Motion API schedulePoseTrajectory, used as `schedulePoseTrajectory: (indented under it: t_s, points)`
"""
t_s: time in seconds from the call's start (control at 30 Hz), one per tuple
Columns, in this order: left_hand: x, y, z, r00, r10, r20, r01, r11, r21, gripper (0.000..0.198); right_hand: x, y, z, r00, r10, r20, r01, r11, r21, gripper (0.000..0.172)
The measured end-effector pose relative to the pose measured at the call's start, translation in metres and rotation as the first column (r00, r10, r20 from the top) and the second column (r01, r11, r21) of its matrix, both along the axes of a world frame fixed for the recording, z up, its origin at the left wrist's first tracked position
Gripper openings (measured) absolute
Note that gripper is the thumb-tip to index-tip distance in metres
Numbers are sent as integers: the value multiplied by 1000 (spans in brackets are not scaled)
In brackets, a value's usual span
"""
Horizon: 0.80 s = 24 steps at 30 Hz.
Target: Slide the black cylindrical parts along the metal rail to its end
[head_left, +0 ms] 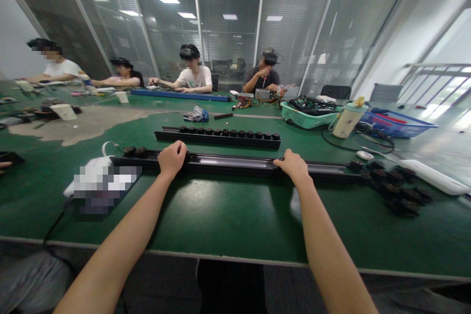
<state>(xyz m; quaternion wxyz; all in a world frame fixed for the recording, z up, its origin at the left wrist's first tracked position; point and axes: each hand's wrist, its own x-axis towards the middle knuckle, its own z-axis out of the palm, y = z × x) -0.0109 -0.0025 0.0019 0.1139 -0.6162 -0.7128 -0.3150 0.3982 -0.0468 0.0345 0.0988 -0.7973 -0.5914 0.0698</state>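
A long black rail [235, 163] with a shiny channel lies across the table in front of me. My left hand [172, 158] is closed at its left part, and a small black piece [188, 155] shows beside the fingers. Farther right, my right hand [293, 163] pinches over the channel, with a bit of black at its fingertips. Black knob-like blocks [135, 151] sit at the rail's left end; another block [356, 166] sits near the right end. Behind it lies a shorter black rail [217, 138] carrying a row of similar blocks.
Loose black blocks [401, 186] are heaped at the right, near a white power strip [434, 176]. A green basket [309, 117], a bottle [348, 120] and a blue basket [401, 125] stand behind. A white pouch [91, 171] lies at left. Several people sit across the table [221, 225].
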Motion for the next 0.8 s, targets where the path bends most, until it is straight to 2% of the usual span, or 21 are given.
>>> schedulePoseTrajectory:
  t_s: [0.57,0.8]
  points:
    - [2,-2,2,1000,3,2,-3,1000,-9,40,7,-2,4,997,-74,4,74,997,-24,43]
    - [2,-3,1,1000,7,-11,-7,1000,-20,40,17,2,-2,993,-96,-67,94,995,-30,44]
